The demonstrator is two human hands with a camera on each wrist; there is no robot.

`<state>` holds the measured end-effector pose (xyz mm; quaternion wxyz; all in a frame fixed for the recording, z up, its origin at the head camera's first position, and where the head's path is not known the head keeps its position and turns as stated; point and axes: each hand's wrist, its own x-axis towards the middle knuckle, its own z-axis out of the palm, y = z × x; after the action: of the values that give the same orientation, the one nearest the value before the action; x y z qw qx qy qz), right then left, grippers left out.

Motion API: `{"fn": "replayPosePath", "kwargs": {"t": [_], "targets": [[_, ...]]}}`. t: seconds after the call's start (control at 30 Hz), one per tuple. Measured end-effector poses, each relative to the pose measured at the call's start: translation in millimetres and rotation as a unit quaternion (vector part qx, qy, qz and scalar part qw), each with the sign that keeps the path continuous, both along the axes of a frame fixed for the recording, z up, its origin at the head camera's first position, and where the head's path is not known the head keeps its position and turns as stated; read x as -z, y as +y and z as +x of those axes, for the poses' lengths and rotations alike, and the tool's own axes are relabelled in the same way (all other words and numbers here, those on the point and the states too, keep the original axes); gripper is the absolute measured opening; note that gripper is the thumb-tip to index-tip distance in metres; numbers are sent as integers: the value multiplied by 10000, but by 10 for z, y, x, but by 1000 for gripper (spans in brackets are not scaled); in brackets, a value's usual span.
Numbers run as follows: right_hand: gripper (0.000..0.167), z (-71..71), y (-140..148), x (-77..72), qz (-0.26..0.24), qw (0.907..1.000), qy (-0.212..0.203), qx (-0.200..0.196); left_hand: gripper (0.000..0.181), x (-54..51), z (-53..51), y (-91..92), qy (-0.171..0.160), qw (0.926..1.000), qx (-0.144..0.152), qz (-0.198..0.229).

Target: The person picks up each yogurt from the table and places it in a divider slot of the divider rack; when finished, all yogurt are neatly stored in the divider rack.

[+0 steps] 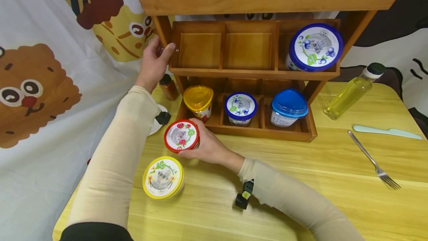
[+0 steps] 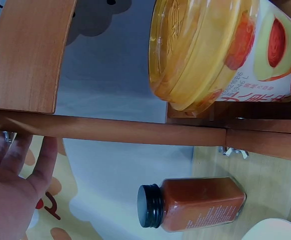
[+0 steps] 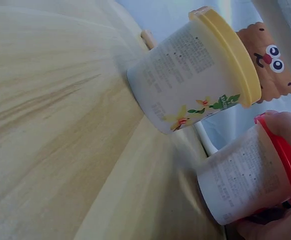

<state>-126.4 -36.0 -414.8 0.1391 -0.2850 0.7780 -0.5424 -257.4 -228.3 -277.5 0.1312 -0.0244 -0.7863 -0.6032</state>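
My right hand (image 1: pixel 210 144) grips a red-lidded yogurt cup (image 1: pixel 181 136) with strawberries on its lid, thumb and fingers around the rim. In the right wrist view this cup (image 3: pixel 245 175) is upright relative to the table, close to its surface. Beside it stands a yellow-lidded yogurt tub (image 1: pixel 163 177), nearer me. My left hand (image 1: pixel 155 62) holds the left side of the wooden rack (image 1: pixel 197 71) at the middle tier. The left wrist view shows that hand's fingers (image 2: pixel 44 162) behind the upright. A blueberry tub (image 1: pixel 315 47) sits in the middle tier's right compartment.
On the bottom tier are a yellow-lidded cup (image 1: pixel 198 99), a small blueberry cup (image 1: pixel 240 108) and a blue-lidded cup (image 1: pixel 289 107). A spice jar (image 1: pixel 168 86) and a white plate (image 1: pixel 154 127) are left of the rack; an oil bottle (image 1: pixel 354 92), knife (image 1: pixel 387 132) and fork (image 1: pixel 372 161) lie right.
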Motion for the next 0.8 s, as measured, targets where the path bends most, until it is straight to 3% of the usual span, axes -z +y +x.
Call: {"fn": "replayPosePath", "kwargs": {"t": [0.33, 0.63, 0.8], "targets": [[105, 75, 180, -163, 165, 9995, 138, 242, 42, -12, 10, 1, -13, 10000, 51, -40], [101, 151, 509, -412, -530, 9973, -88, 501, 41, -13, 8, 12, -3, 9999, 31, -133], [101, 172, 640, -576, -594, 9963, 166, 606, 41, -10, 19, 4, -39, 9999, 0, -143]]}}
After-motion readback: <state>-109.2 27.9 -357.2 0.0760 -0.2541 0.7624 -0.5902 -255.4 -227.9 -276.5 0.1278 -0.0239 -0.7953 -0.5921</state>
